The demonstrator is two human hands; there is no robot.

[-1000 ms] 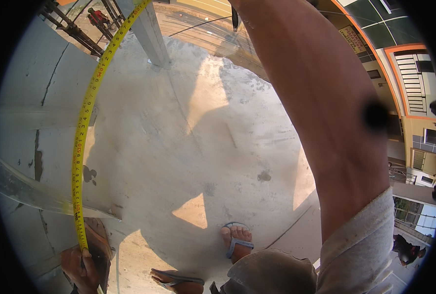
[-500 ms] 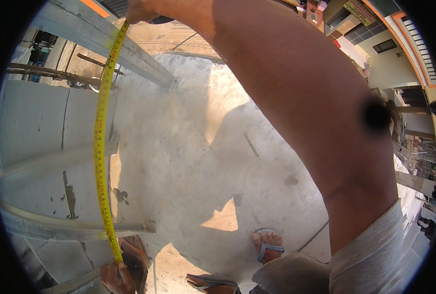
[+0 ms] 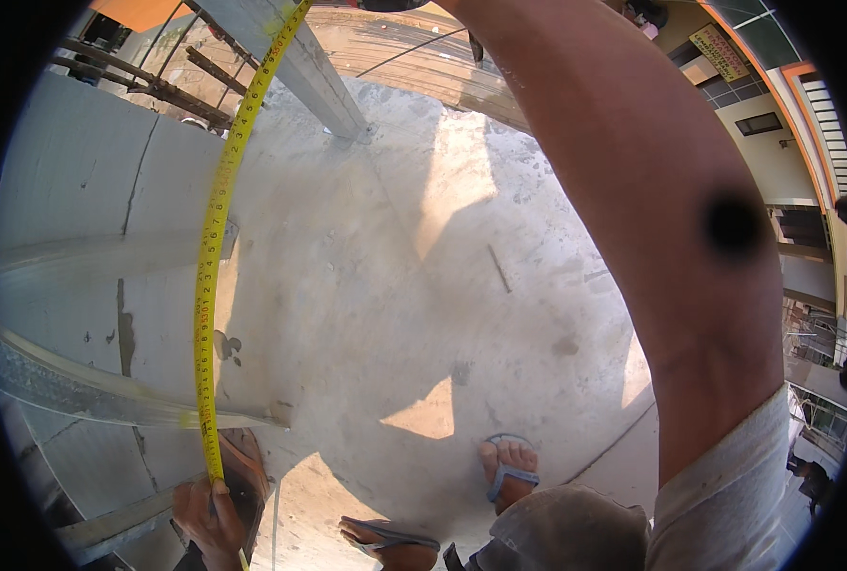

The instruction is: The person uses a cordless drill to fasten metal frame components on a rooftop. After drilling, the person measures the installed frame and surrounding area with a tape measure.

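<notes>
My left grip (image 3: 205,517) pinches a yellow tape measure (image 3: 211,257), a blue sandal (image 3: 512,472) to its right; I cannot tell my out-of-view right grip's hold.

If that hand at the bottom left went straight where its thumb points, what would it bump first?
Following the yellow tape, the hand would probably meet the grey beam, though depth is unclear.

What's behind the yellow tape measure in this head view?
Behind the tape measure, the grey post near the top and the grey beam lower down show on either side; the strips directly behind it are covered.
</notes>
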